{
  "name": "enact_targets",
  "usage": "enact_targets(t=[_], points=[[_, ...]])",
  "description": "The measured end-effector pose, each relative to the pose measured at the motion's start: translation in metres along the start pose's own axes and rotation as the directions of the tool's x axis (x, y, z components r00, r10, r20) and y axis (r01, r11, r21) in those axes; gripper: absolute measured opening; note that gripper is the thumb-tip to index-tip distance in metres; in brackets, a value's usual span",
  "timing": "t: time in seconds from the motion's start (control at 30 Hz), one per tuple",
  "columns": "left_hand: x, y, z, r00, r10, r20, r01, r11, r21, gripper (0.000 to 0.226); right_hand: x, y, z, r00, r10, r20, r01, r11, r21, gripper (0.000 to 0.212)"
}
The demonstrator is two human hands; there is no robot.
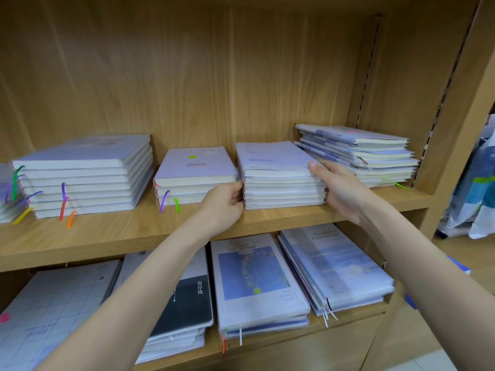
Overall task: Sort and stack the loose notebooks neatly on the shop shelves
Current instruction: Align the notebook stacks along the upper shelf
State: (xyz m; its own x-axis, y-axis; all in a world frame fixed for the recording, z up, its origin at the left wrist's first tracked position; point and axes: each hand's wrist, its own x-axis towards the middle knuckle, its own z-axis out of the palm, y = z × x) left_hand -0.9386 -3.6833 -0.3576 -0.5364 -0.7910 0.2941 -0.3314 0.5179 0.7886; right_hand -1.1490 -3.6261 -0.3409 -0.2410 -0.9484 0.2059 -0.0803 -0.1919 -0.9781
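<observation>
1. The left hand [223, 207] is seen at the lower left corner of the middle stack of notebooks [281, 180]. Its fingers [237, 194] are curled against the stack's left side, level with the lower books; whether a grip is closed round them cannot be told, since the fingertips are hidden between this stack and its neighbour.
2. The right hand [342, 188] is laid against the right side of the same stack. The thumb [313, 165] is pressed on the top cover near its front right corner; the remaining fingers are hidden behind the stack's right edge, so their curl cannot be told.
3. The stack is thus bracketed from both sides. It rests flat on the upper shelf [160, 231], page edges to the front, with its books roughly aligned.
4. Just left, nearly touching, a shorter stack [194, 175] is noted, with a green sticker on top and purple and green ribbon markers hanging out.
5. Further left a taller stack [85, 175] is recorded, with purple, orange and yellow ribbons.
6. To the right, an uneven pile [359, 153] is noted, its books fanned and skewed, leaning close to the held stack.
7. On the lower shelf [267, 341], further notebooks are laid flat: a gridded cover, a black-and-white one, a blue illustrated one, and a pale blue pile.
</observation>
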Motion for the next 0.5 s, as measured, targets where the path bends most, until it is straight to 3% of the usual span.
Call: enact_targets(t=[0.1,0.17,0.23,0.37,0.5], points=[[-0.004,0.003,-0.002,1.0,0.014,0.01,-0.014,1.0,0.019,0.049,-0.003,0.006,-0.006,0.999,-0.02,-0.028,0.02,1.0,-0.011,0.04],[-0.006,0.003,-0.004,1.0,0.009,0.0,-0.009,1.0,0.004,0.049,-0.009,0.008,-0.012,0.996,-0.077,-0.037,0.069,0.982,-0.178,0.055],[-0.006,0.002,-0.003,0.999,0.008,-0.031,-0.008,1.0,0.013,0.049,-0.016,0.008,-0.017,0.99,-0.139,0.038,0.144,0.932,-0.332,0.065],[-0.005,0.003,0.002,0.993,0.047,-0.107,-0.037,0.995,0.097,0.04,-0.013,0.008,-0.023,0.98,-0.149,0.13,0.197,0.8,-0.566,0.082],[-0.003,0.001,0.006,0.985,0.052,-0.167,-0.025,0.987,0.161,0.036,-0.01,0.008,-0.023,0.982,-0.159,0.104,0.188,0.753,-0.63,0.083]])
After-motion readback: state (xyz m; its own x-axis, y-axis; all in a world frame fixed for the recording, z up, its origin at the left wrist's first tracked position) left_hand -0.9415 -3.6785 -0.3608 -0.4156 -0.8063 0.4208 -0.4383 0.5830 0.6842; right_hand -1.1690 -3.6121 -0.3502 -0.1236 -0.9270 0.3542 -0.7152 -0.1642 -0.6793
